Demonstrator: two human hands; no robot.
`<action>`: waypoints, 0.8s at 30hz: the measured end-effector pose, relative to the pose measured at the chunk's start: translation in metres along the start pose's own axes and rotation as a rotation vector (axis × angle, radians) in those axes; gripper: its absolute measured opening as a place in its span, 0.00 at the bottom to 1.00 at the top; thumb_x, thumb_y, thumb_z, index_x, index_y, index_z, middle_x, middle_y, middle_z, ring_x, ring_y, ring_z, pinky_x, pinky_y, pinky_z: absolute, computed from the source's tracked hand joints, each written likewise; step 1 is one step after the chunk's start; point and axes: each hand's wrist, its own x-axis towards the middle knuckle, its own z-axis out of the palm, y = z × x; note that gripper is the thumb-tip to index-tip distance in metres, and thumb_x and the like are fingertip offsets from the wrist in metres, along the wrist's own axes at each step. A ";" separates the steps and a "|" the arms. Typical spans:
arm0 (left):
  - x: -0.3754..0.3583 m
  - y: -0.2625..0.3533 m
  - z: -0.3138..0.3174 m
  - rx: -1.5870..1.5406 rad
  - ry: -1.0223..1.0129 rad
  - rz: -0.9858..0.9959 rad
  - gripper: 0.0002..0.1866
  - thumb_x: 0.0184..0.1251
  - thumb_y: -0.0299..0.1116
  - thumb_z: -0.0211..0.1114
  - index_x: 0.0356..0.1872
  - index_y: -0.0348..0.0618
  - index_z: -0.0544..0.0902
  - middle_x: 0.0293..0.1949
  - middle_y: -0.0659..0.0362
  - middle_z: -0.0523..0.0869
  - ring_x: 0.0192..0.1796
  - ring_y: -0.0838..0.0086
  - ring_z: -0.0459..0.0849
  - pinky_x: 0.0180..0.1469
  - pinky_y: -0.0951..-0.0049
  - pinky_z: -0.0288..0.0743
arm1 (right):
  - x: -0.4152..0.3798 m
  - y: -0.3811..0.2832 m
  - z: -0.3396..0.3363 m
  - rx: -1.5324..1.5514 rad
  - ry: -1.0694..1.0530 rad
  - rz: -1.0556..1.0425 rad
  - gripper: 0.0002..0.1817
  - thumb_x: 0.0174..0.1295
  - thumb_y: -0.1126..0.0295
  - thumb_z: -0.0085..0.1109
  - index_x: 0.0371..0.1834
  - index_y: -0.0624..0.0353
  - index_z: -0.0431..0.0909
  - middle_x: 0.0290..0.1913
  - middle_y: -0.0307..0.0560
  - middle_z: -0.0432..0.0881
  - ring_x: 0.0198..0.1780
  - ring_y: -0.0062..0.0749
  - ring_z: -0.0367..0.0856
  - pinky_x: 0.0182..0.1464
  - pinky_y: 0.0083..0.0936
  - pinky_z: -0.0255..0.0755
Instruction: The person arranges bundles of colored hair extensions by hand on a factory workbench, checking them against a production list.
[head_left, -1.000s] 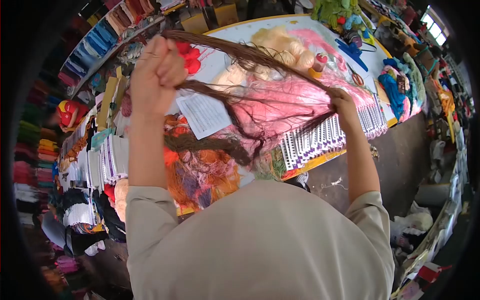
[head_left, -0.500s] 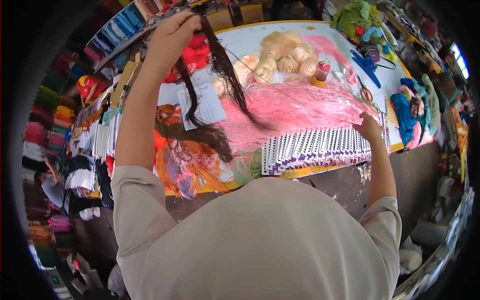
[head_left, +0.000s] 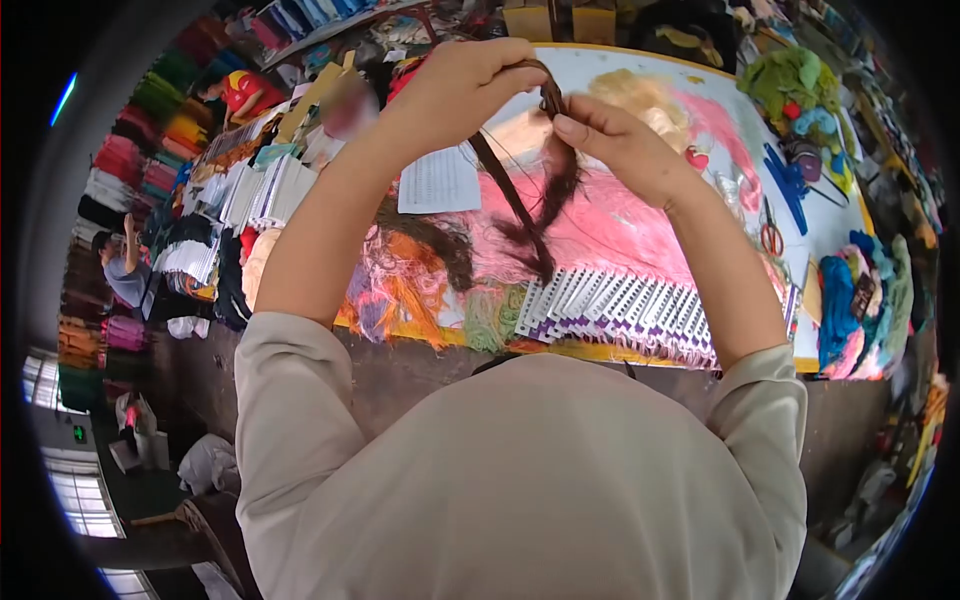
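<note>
Holding brown yarn (head_left: 511,192), both hands (head_left: 625,148); cardboard boxes (head_left: 593,25) beyond, contents unclear.

left hand (head_left: 455,92), right hand (head_left: 628,148) holding dark brown yarn (head_left: 561,182) above pink threads (head_left: 630,225)

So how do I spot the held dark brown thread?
On the white, yellow-edged table lies pink thread. Above that, the dark brown thread hangs between the left hand and right hand. Unlike the brown thread tangle lying nearby, it's held up.
</note>
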 end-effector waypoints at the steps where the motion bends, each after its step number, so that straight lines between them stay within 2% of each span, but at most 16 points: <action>1: -0.004 0.000 -0.006 0.145 0.039 -0.028 0.13 0.70 0.41 0.59 0.41 0.42 0.81 0.33 0.49 0.84 0.35 0.55 0.83 0.37 0.62 0.74 | -0.005 -0.005 0.003 0.091 0.023 0.084 0.15 0.71 0.56 0.54 0.43 0.57 0.77 0.27 0.29 0.68 0.30 0.14 0.65 0.36 0.16 0.66; 2: -0.011 -0.006 -0.011 0.308 0.046 -0.023 0.13 0.70 0.43 0.58 0.42 0.44 0.80 0.34 0.50 0.84 0.37 0.50 0.83 0.37 0.56 0.74 | -0.008 -0.002 -0.002 0.151 0.074 0.122 0.13 0.72 0.57 0.53 0.41 0.56 0.77 0.26 0.28 0.67 0.27 0.12 0.62 0.31 0.14 0.60; 3: -0.019 -0.023 -0.011 0.370 0.050 -0.013 0.13 0.70 0.44 0.58 0.42 0.45 0.79 0.33 0.50 0.84 0.38 0.50 0.82 0.37 0.54 0.74 | -0.011 0.002 -0.012 0.208 0.120 0.163 0.12 0.72 0.58 0.52 0.39 0.55 0.76 0.26 0.27 0.66 0.25 0.10 0.59 0.26 0.13 0.55; 4: -0.029 -0.041 -0.008 0.429 0.049 -0.008 0.13 0.70 0.44 0.57 0.42 0.46 0.78 0.33 0.49 0.84 0.38 0.50 0.82 0.38 0.53 0.74 | -0.013 -0.001 -0.020 0.192 0.135 0.139 0.10 0.73 0.61 0.51 0.35 0.53 0.72 0.21 0.23 0.56 0.21 0.09 0.50 0.22 0.15 0.45; 6: -0.051 -0.062 -0.005 0.400 0.055 -0.066 0.12 0.71 0.43 0.57 0.43 0.45 0.77 0.31 0.48 0.84 0.38 0.48 0.82 0.37 0.52 0.73 | -0.023 -0.007 -0.037 0.096 0.167 0.089 0.11 0.72 0.59 0.54 0.37 0.54 0.76 0.23 0.24 0.63 0.22 0.09 0.53 0.23 0.12 0.47; 9: -0.076 -0.092 -0.006 0.277 0.046 -0.205 0.12 0.72 0.42 0.56 0.44 0.44 0.76 0.31 0.44 0.83 0.38 0.45 0.81 0.37 0.49 0.71 | -0.040 -0.016 -0.063 0.076 0.267 0.109 0.10 0.71 0.61 0.55 0.40 0.55 0.77 0.22 0.23 0.60 0.21 0.07 0.52 0.22 0.11 0.44; 12: -0.100 -0.115 -0.002 0.285 0.045 -0.281 0.08 0.73 0.36 0.54 0.43 0.43 0.73 0.29 0.44 0.81 0.37 0.44 0.79 0.36 0.51 0.68 | -0.054 -0.024 -0.094 0.131 0.386 0.096 0.10 0.72 0.62 0.53 0.35 0.55 0.75 0.19 0.22 0.56 0.19 0.07 0.49 0.21 0.13 0.42; 15: -0.121 -0.155 0.009 0.366 0.022 -0.392 0.09 0.72 0.38 0.54 0.44 0.44 0.74 0.31 0.43 0.82 0.38 0.44 0.81 0.38 0.49 0.70 | -0.059 -0.034 -0.110 0.231 0.428 0.044 0.12 0.74 0.61 0.50 0.34 0.54 0.73 0.18 0.23 0.54 0.17 0.08 0.47 0.19 0.15 0.41; 16: -0.131 -0.174 0.017 0.441 -0.013 -0.461 0.11 0.72 0.40 0.55 0.46 0.45 0.75 0.33 0.42 0.83 0.40 0.44 0.82 0.40 0.47 0.72 | -0.059 -0.032 -0.111 0.217 0.448 0.117 0.13 0.74 0.60 0.50 0.34 0.55 0.73 0.18 0.23 0.55 0.17 0.09 0.48 0.19 0.15 0.41; 17: -0.144 -0.214 0.031 0.444 -0.110 -0.442 0.13 0.68 0.38 0.60 0.48 0.43 0.77 0.40 0.43 0.84 0.46 0.46 0.82 0.47 0.50 0.75 | -0.057 -0.031 -0.109 0.199 0.383 0.209 0.13 0.74 0.60 0.50 0.34 0.55 0.74 0.18 0.24 0.55 0.17 0.09 0.48 0.19 0.14 0.41; 19: -0.169 -0.258 0.057 0.432 -0.571 -0.498 0.19 0.63 0.36 0.65 0.53 0.40 0.78 0.49 0.45 0.84 0.53 0.50 0.82 0.55 0.55 0.75 | -0.049 -0.036 -0.099 0.188 0.308 0.341 0.13 0.73 0.60 0.50 0.34 0.57 0.74 0.17 0.24 0.55 0.17 0.10 0.48 0.19 0.14 0.42; 20: -0.169 -0.227 0.052 0.275 -0.452 -0.425 0.26 0.59 0.36 0.70 0.58 0.37 0.77 0.54 0.47 0.83 0.57 0.56 0.81 0.60 0.62 0.74 | -0.043 -0.041 -0.090 0.171 0.275 0.361 0.13 0.73 0.60 0.51 0.36 0.58 0.76 0.17 0.25 0.55 0.17 0.10 0.48 0.19 0.14 0.43; 22: -0.126 -0.183 0.046 -0.165 -0.349 -0.379 0.26 0.63 0.35 0.67 0.62 0.37 0.75 0.55 0.47 0.82 0.58 0.64 0.81 0.60 0.66 0.73 | -0.031 -0.038 -0.082 0.174 0.161 0.396 0.14 0.73 0.61 0.51 0.43 0.62 0.79 0.18 0.27 0.58 0.17 0.10 0.48 0.18 0.14 0.44; 23: -0.099 -0.150 0.039 -0.302 -0.239 -0.337 0.25 0.65 0.34 0.65 0.62 0.36 0.74 0.55 0.49 0.82 0.58 0.67 0.80 0.60 0.68 0.73 | -0.022 -0.030 -0.077 0.160 0.158 0.442 0.16 0.73 0.62 0.51 0.49 0.64 0.79 0.20 0.30 0.63 0.16 0.10 0.48 0.18 0.13 0.44; 24: -0.074 -0.122 0.040 -0.435 -0.126 -0.297 0.24 0.67 0.33 0.64 0.62 0.35 0.73 0.55 0.50 0.82 0.58 0.69 0.80 0.60 0.69 0.73 | -0.012 -0.028 -0.071 0.141 0.060 0.475 0.16 0.72 0.63 0.51 0.51 0.64 0.79 0.21 0.31 0.65 0.16 0.10 0.49 0.18 0.13 0.44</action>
